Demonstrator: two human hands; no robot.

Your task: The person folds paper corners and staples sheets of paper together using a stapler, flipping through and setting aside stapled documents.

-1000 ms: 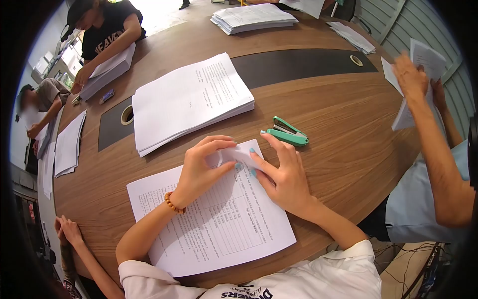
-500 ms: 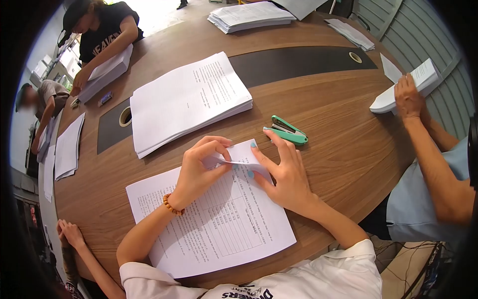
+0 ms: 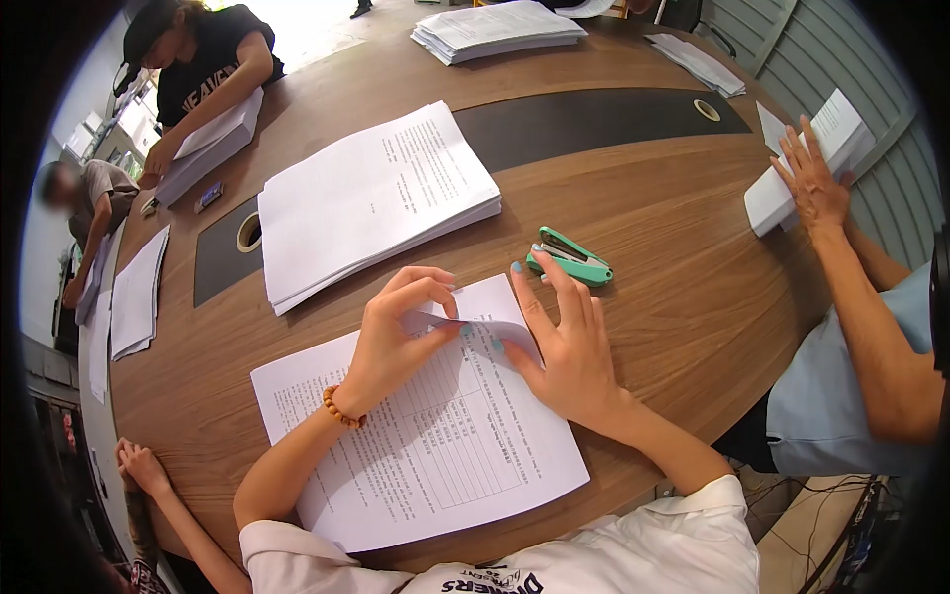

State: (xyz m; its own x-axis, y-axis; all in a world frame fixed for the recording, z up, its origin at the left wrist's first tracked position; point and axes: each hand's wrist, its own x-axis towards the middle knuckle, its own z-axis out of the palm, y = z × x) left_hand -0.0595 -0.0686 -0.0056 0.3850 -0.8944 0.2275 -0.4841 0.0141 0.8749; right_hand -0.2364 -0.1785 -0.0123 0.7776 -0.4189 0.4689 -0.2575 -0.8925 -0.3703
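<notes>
Printed sheets of paper lie on the table in front of me, with text and a ruled table on the top one. Near their far edge, my left hand pinches a lifted, bent part of the paper between thumb and fingers. My right hand is over the far right corner, its fingers spread and raised; the thumb rests at the curled paper. Just beyond its fingertips, a green stapler lies on the table.
A thick paper stack lies beyond my hands. More stacks sit at the far side. On the right, a co-worker's hand handles a bundle of paper. Other people work at the left; a forearm rests at lower left.
My right index finger has lifted away from the paper, and its fingers are spread wider. The left hand keeps its pinch. The right co-worker's hand has opened and the bundle has tilted more upright.
</notes>
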